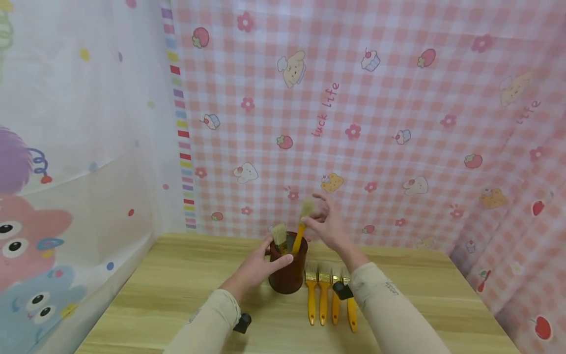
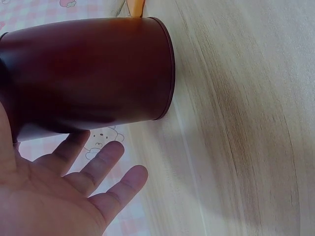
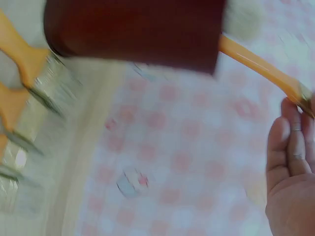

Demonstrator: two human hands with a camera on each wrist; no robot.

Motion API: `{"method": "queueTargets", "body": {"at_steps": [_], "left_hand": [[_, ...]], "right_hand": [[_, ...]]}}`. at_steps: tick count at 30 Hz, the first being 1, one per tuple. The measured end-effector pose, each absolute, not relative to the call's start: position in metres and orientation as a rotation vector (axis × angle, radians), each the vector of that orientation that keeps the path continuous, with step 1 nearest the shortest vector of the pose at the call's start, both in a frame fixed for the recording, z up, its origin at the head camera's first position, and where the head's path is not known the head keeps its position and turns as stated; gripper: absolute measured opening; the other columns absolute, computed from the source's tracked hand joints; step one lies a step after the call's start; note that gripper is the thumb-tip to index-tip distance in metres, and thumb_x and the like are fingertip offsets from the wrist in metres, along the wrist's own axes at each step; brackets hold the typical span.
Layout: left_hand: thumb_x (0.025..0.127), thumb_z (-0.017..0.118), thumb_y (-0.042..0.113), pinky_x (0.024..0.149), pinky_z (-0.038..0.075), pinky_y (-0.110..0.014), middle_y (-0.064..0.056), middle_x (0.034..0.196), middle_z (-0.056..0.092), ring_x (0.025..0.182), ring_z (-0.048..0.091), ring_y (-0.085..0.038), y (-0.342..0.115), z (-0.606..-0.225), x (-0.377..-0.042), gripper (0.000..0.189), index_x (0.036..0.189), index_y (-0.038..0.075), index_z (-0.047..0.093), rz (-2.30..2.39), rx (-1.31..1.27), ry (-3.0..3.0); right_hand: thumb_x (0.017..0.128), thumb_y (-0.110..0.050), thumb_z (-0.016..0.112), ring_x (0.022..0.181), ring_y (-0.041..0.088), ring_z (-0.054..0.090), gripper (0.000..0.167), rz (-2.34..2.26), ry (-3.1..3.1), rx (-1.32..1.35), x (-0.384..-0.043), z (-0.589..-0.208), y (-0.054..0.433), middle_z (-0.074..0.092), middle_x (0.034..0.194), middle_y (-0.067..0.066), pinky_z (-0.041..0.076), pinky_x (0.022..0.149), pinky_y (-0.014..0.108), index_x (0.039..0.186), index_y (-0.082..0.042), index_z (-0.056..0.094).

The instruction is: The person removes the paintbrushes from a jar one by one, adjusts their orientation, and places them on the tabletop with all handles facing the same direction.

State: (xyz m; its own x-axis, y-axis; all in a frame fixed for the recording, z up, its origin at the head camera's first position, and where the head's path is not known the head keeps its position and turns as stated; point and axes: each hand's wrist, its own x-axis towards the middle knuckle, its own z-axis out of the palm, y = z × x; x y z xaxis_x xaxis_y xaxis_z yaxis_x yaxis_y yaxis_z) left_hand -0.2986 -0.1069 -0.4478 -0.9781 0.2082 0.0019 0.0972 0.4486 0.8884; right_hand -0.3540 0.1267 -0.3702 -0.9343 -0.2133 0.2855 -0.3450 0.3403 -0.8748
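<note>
A dark brown cylindrical cup point(image 1: 287, 273) stands on the table. My left hand point(image 1: 258, 269) holds it by the rim, thumb across the front; in the left wrist view, the other fingers of that hand point(image 2: 106, 169) spread out beside the cup wall point(image 2: 93, 73). One paintbrush point(image 1: 279, 235) stands in the cup, pale bristles up. With my right hand point(image 1: 329, 228) I pinch a second paintbrush point(image 1: 298, 239) near its metal band, bristles up. Its yellow handle point(image 3: 261, 66) slants down into the cup mouth, and the handle's lower end is hidden there.
Right of the cup, several yellow-handled paintbrushes point(image 1: 324, 301) lie side by side, bristles away from me, partly covered by the right wrist's black camera point(image 1: 342, 290). The wooden table point(image 1: 177, 290) meets a pink checked cloth point(image 1: 265, 162) behind and a white printed cloth point(image 1: 132, 196) at left.
</note>
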Motion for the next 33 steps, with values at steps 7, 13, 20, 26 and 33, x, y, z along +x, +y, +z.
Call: {"method": "queueTargets", "body": {"at_steps": [7,13,20,26,33], "left_hand": [[0.095,0.071,0.067,0.115,0.044,-0.067,-0.012,0.156,0.057,0.146,0.053,-0.041,-0.106,-0.451,-0.300,0.082,0.164,0.047,0.032,1.551,0.234,2.594],[0.096,0.072,0.065,0.115,0.045,-0.067,-0.011,0.154,0.058,0.145,0.054,-0.041,-0.106,-0.451,-0.300,0.080,0.164,0.047,0.033,1.568,0.240,2.587],[0.096,0.071,0.065,0.116,0.044,-0.068,-0.012,0.157,0.056,0.146,0.053,-0.042,-0.106,-0.450,-0.301,0.084,0.166,0.049,0.029,1.566,0.241,2.587],[0.097,0.072,0.063,0.116,0.043,-0.068,-0.012,0.157,0.056,0.146,0.053,-0.041,-0.106,-0.451,-0.302,0.082,0.166,0.047,0.031,1.573,0.246,2.595],[0.097,0.071,0.063,0.117,0.043,-0.068,-0.010,0.157,0.056,0.148,0.051,-0.040,-0.105,-0.449,-0.300,0.081,0.165,0.046,0.031,1.565,0.252,2.590]], "right_hand": [[0.103,-0.020,0.075,0.083,0.007,0.076,0.076,1.859,-2.278,0.220,-0.354,-0.349,0.209,0.074,0.104,-0.005,0.064,0.078,0.028,0.165,-0.015,0.032],[0.106,-0.022,0.071,0.089,0.012,0.076,0.082,1.753,-2.631,0.084,-0.338,-0.370,0.285,0.077,0.107,0.002,0.064,0.084,0.029,0.171,-0.008,0.023],[0.108,-0.017,0.066,0.087,0.021,0.072,0.073,1.635,-2.973,-0.017,-0.324,-0.429,0.324,0.076,0.109,0.012,0.063,0.083,0.038,0.167,0.002,0.029],[0.106,-0.014,0.068,0.079,0.024,0.070,0.068,1.647,-3.015,-0.023,-0.321,-0.468,0.307,0.076,0.104,0.013,0.061,0.077,0.042,0.164,0.002,0.036],[0.104,-0.010,0.069,0.073,0.020,0.070,0.064,1.645,-2.991,-0.032,-0.321,-0.484,0.290,0.076,0.099,0.016,0.060,0.069,0.036,0.160,0.003,0.041]]}}
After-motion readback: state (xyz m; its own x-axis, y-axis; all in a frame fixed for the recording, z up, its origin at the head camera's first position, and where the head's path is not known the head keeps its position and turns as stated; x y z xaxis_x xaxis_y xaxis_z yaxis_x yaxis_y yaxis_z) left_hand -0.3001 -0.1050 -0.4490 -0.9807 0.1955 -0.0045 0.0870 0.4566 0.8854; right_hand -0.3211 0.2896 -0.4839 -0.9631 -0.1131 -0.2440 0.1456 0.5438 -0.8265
